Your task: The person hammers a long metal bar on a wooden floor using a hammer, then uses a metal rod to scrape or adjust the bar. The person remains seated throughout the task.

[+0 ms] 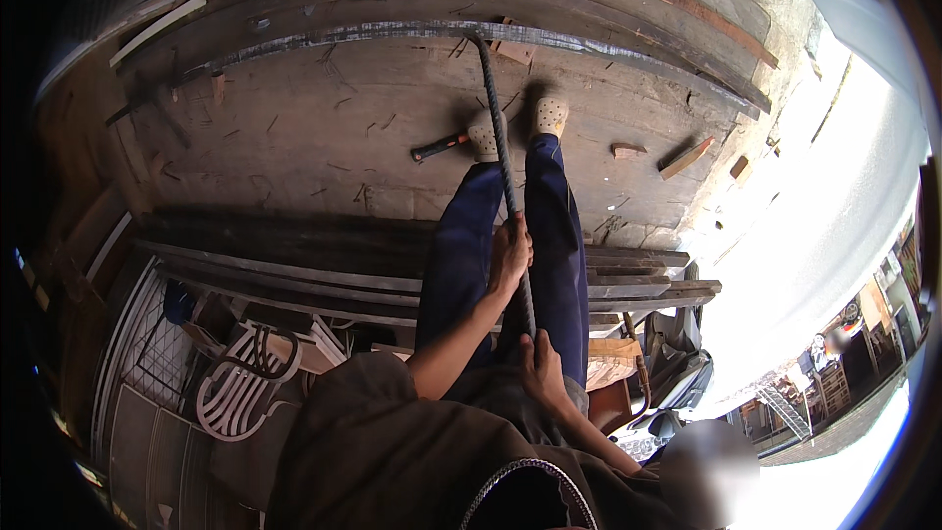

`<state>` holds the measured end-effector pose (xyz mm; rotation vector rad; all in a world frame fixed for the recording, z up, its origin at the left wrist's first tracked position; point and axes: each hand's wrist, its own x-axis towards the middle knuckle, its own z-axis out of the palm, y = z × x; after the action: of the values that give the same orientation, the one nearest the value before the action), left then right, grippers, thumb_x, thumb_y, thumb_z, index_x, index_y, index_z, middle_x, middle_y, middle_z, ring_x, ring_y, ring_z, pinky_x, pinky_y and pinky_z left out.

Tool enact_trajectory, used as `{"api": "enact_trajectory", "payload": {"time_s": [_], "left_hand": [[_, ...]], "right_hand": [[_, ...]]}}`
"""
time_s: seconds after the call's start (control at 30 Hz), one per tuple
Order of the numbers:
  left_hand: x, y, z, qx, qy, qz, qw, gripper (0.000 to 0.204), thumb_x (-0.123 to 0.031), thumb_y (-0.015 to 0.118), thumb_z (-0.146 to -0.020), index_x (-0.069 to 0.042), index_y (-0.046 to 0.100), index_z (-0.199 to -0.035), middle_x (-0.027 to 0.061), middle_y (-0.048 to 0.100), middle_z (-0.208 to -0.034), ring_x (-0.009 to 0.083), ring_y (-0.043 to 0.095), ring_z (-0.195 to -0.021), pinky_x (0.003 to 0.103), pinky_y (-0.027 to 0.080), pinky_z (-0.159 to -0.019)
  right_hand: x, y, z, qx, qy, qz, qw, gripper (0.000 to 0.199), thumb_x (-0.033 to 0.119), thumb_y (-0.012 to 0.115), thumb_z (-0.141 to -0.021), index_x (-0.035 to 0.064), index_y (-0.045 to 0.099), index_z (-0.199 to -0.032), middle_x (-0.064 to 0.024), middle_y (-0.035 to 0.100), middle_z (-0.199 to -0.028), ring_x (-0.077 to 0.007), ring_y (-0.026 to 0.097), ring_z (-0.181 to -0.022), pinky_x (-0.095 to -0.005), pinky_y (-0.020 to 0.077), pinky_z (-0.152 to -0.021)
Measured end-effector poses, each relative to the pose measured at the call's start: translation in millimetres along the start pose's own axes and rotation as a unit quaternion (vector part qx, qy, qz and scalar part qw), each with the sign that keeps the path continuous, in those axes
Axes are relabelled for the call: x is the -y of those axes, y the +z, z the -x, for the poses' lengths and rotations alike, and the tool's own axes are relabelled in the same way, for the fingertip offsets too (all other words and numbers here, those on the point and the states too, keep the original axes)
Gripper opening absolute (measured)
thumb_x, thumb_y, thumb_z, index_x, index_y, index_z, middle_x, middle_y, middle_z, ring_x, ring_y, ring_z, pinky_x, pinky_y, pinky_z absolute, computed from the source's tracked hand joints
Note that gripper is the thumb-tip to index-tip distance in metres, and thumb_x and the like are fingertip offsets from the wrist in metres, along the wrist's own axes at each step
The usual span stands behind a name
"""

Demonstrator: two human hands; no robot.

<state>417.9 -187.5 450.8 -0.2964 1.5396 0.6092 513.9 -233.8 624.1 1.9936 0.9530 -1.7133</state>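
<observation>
A long, dark, ribbed steel bar (497, 123) with a bent far end runs from near my waist, between my legs, to a long plank (353, 31) across from me. Its hooked tip meets the plank's edge; whether it grips a nail there is too small to tell. My left hand (510, 253) is wrapped round the bar at about knee height. Closer to my body, my right hand (542, 369) closes round the near end. A hammer (441, 146) with a red and black handle lies by my left shoe (486, 135).
Bent nails and wood scraps (687, 157) litter the floor (294, 137). More long boards (628, 29) lie beyond the plank. Stacked beams (324, 280) are behind my legs, with a white slatted chair (245, 383) at the lower left. Bright pavement (785, 265) stretches along the right.
</observation>
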Motion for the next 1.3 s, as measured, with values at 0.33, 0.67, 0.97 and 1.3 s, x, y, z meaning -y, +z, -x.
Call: {"api": "enact_trajectory", "payload": {"time_s": [0.33,0.67,0.97,1.3], "left_hand": [[21,89,-52,0.041,-0.034,0.2,0.978,0.048,-0.053,0.043,-0.096,-0.011,0.043,-0.073,-0.001,0.04,-0.054,0.0116,0.042,-0.04,0.027,0.036,-0.038],[-15,119,-104,0.059,-0.035,0.18,0.981,0.038,-0.04,0.04,-0.098,-0.005,0.045,-0.083,0.0036,0.043,-0.056,0.0185,0.047,-0.042,0.037,0.048,-0.046],[-50,114,-123,0.161,0.179,-0.093,0.966,0.04,-0.039,0.05,-0.097,-0.002,0.052,-0.114,0.0071,0.061,-0.099,0.0155,0.065,-0.083,0.027,0.052,-0.067],[-64,60,-156,-0.092,0.298,-0.27,0.911,0.03,-0.028,0.056,-0.094,0.002,0.055,-0.099,0.0154,0.063,-0.087,0.0289,0.064,-0.078,0.039,0.051,-0.068]], "right_hand": [[25,-103,-38,-0.012,-0.103,0.161,0.981,0.026,0.022,0.042,-0.098,-0.0013,0.042,-0.087,-0.0343,0.054,-0.068,-0.0552,0.052,-0.068,-0.0576,0.0381,-0.056],[51,-157,-98,-0.033,-0.122,0.235,0.964,0.03,0.024,0.052,-0.095,-0.0028,0.052,-0.082,-0.0284,0.055,-0.066,-0.0494,0.057,-0.072,-0.0501,0.04,-0.054],[13,-314,-217,-0.186,-0.173,0.555,0.792,0.028,0.035,0.055,-0.093,0.0103,0.052,-0.082,-0.0127,0.064,-0.063,-0.0329,0.064,-0.056,-0.0433,0.0475,-0.05],[52,-441,-303,-0.184,-0.341,0.603,0.697,0.026,0.033,0.053,-0.094,0.0094,0.052,-0.085,-0.0099,0.06,-0.059,-0.0287,0.061,-0.048,-0.0397,0.0455,-0.042]]}}
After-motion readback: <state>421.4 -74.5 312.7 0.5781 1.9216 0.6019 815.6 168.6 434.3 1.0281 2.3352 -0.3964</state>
